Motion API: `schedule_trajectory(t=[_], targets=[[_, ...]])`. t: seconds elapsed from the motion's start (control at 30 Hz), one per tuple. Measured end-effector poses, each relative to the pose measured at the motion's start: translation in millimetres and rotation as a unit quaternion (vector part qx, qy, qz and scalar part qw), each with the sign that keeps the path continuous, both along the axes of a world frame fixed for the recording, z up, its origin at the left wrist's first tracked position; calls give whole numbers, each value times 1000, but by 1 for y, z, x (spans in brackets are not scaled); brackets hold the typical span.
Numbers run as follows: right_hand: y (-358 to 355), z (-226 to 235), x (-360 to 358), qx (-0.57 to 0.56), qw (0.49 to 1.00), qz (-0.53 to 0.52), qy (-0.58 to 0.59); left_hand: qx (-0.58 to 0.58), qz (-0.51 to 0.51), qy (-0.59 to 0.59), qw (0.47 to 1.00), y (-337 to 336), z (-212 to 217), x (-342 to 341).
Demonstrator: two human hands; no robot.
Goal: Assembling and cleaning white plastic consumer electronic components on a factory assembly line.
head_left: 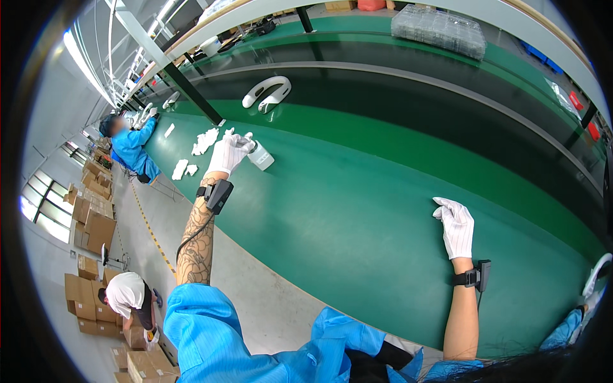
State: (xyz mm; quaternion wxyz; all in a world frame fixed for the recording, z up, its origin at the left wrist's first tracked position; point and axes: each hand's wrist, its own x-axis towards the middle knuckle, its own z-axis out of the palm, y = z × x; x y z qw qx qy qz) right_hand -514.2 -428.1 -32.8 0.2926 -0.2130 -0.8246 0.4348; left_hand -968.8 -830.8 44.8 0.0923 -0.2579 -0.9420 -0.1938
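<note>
A small white bottle point(261, 157) is on a green bench point(319, 236), left of centre and just right of the person's left hand point(228, 155). It leans in the view; the wide lens bends things, so I cannot tell whether it is upright.

The left hand, in a thin white glove, is partly closed, its fingertips at the bottle's top. Whether they grip it or only meet it, I cannot tell. The right hand point(457, 228), gloved alike, is well apart over the bench, fingers loosely bent, with nothing visible in it.

For good handling, a hold around the bottle's body would probably be steadier than fingertips at the top. Gloves may slip on smooth sides, and thin walls could give, so a firm but light squeeze seems best. The right hand looks free to steady the base.

Crumpled white scraps point(205, 142) lie near, beyond the left wrist; sleeve and cable are best kept off them. Farther back, a white U-shaped piece point(284, 86) lies on a dark strip point(357, 96), apart from the bottle.

Beyond, a co-worker in blue point(133, 143) sits at the far left end. Clear trays point(437, 30) are stacked behind, and cardboard boxes point(96, 226) line the left wall.
</note>
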Motion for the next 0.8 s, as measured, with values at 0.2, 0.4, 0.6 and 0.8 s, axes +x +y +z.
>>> schedule_trajectory(t=[0.2, 0.4, 0.6, 0.8], targets=[[-7, 5, -4, 18, 1000, 7, -1, 29, 12, 28, 999, -22, -13, -23], [0, -1, 3, 7, 1000, -1, -9, -20, 20, 44, 999, 13, 21, 15], [-5, -2, 0, 9, 1000, 6, -3, 51, 35, 15, 998, -20, -5, -22], [-3, 3, 0, -24, 1000, 1, 6, 65, 19, 3, 998, -19, -22, -28]])
